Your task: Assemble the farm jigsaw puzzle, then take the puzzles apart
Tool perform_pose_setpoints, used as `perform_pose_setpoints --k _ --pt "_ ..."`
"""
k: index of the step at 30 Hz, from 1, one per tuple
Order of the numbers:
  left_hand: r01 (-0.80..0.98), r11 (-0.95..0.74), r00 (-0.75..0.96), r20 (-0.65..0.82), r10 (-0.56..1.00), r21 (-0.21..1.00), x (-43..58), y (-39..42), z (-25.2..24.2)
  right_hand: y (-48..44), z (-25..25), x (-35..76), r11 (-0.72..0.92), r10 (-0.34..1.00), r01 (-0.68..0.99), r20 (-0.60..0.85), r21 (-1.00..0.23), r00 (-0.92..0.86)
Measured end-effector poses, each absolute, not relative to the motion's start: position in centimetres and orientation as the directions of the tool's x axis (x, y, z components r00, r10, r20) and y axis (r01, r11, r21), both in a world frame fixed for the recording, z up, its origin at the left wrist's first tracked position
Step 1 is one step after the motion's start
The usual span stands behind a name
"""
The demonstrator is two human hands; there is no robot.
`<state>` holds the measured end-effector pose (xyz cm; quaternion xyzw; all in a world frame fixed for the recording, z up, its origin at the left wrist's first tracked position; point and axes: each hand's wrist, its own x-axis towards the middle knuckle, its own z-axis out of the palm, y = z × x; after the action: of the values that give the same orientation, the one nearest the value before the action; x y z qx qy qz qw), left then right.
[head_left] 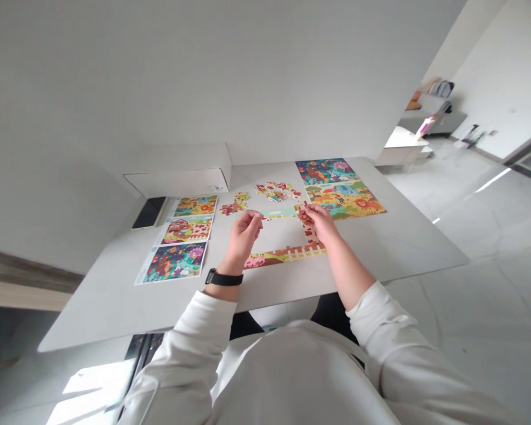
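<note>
A partly joined puzzle frame [287, 255] lies on the table in front of me, with a fence strip along its near side and a pale green strip [283, 212] along its far side. My right hand [322, 224] pinches a small puzzle piece [302, 215] over the frame's far right corner. Curled fingers close my left hand [244, 231] above the frame's left side; a speck of red shows by its fingertips, but what it holds is hidden. Loose puzzle pieces lie beyond in one cluster [235, 204] and a larger pile [277, 191].
A reference sheet with three pictures [186, 230] lies left on the table [407, 251], beside a dark phone-like slab [149, 212]. A white box [177, 171] stands against the wall. Two finished-looking animal pictures [345, 199] lie at the back right.
</note>
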<state>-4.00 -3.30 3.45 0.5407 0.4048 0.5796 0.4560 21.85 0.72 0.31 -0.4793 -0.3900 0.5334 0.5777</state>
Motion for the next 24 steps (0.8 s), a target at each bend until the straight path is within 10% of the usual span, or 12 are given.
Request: perform_pose_setpoints --k 24 --pt "-0.124 0.007 0.078 0.003 0.997 0.992 1.4 -1.7 0.4 0.4 0.2 21.9 0.013 0.996 -0.020 0.011 -1.000 0.085"
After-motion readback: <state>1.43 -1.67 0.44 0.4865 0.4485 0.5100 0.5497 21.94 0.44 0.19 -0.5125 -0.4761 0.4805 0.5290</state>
